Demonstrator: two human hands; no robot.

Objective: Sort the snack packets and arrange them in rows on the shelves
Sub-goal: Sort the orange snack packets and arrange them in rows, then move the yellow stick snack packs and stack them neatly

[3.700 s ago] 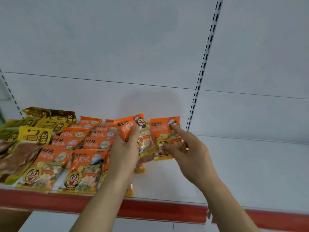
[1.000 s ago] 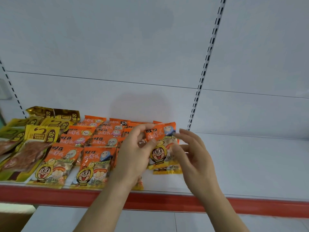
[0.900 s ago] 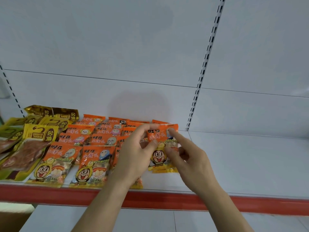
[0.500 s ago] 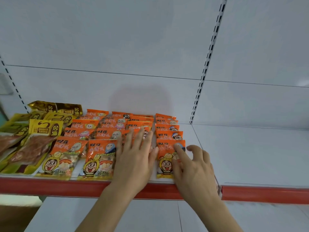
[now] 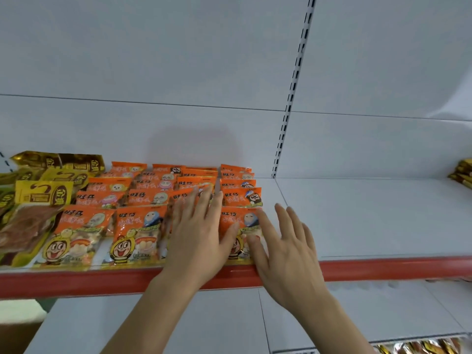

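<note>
- A white shelf (image 5: 370, 215) with a red front strip (image 5: 76, 281) runs across the view; white back panels (image 5: 153, 60) rise behind it.
- At the far left lie yellow packets (image 5: 43, 194), overlapping, one showing brown contents.
- Beside them, orange packets (image 5: 143, 198) lie flat in four rows running front to back, each packet overlapping the one behind.
- The left hand (image 5: 196, 233) lies flat, fingers straight and spread, on the third row, covering its front packet.
- The front packet (image 5: 237, 221) of the fourth row sits at the shelf edge, between the two hands; the left thumb touches it.
- The right hand (image 5: 286, 249) is spread wide, its thumb and first finger resting on that packet's right side.
- A slotted upright (image 5: 288, 108) divides the back panels just right of the rows.
- The right part of the shelf is bare white; more yellow packets (image 5: 463, 173) sit at the far right edge.
- Below, a lower white shelf (image 5: 229, 323) shows, with packets (image 5: 419, 347) at bottom right.
</note>
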